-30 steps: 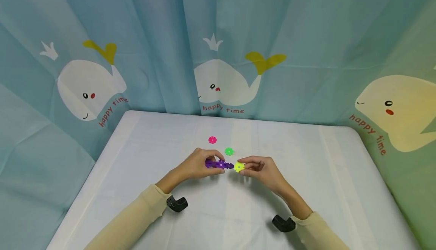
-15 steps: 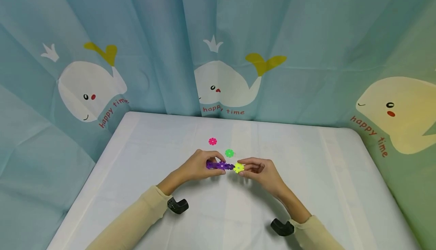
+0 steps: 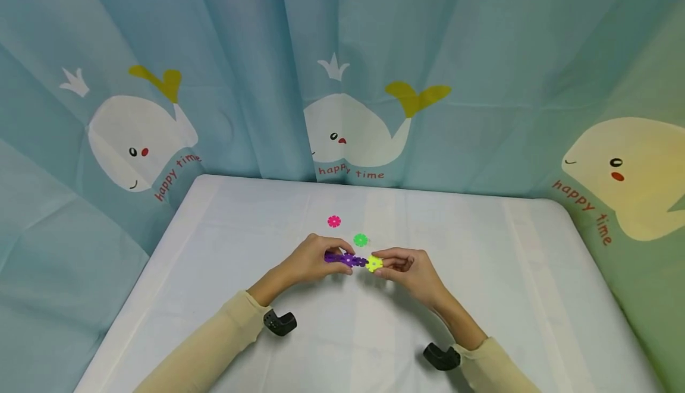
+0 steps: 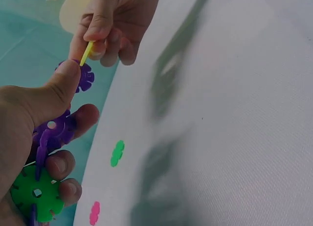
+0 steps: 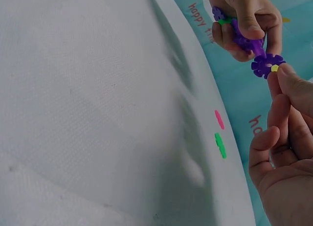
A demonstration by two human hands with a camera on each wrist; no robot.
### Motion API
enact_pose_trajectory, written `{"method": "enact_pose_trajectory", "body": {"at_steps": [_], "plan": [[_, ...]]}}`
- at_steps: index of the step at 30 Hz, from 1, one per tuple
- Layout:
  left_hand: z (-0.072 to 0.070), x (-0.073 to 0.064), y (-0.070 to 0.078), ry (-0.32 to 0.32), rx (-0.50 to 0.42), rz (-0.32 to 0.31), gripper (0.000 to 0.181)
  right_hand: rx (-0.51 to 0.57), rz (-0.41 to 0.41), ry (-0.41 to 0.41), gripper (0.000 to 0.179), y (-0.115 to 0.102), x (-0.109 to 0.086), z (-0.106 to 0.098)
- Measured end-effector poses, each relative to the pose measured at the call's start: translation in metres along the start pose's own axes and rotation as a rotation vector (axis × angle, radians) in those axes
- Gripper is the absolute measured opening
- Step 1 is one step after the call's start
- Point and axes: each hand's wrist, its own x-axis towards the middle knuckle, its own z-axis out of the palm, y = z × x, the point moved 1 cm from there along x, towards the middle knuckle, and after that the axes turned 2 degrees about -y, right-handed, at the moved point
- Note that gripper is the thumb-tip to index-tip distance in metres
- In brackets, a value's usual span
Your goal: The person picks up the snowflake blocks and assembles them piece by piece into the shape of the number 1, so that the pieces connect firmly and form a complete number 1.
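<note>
- Head view: both hands are up over the white table (image 3: 455,298), meeting roughly in the middle, with the chain (image 3: 349,260) and the yellow disc (image 3: 374,264) between them.
- Left hand (image 3: 316,258) is wrapped around the chain, thumb on one side and fingers on the other. It's mostly purple flower-shaped discs, plus one green link (image 4: 36,194) tucked in the palm, which the left wrist cam shows way better.
- Right hand (image 3: 409,266) has the yellow disc pinched between thumb and index finger, other fingers bent.
- Yellow disc is right up against the purple end disc (image 4: 84,79), the last one on the chain. From the left wrist it's pretty much edge-on. Can't tell if it's actually slotted in.
- Loose stuff: a green disc (image 3: 361,239) lies on the table just beyond the hands, and a pink disc (image 3: 334,221) sits further back and a bit left.
- Cream sleeves (image 3: 214,342) on both arms, a black gadget (image 3: 280,323) at each wrist.
- Behind it all, a blue-green curtain (image 3: 492,42) with whales and "happy time" printed on it.
</note>
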Motion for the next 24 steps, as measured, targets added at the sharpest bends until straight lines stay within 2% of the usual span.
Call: {"method": "enact_pose_trajectory", "body": {"at_steps": [13,24], "plan": [[0.0029,-0.0001,-0.0034,0.012,-0.023,0.038,0.031,0.033,-0.024,0.017,0.028,0.0022,-0.0003,0.0054],[0.0038,0.0002,-0.0008,0.030,-0.006,0.030,0.034,0.094,-0.036,0.045,0.032,0.0037,-0.0027,0.0088]]}}
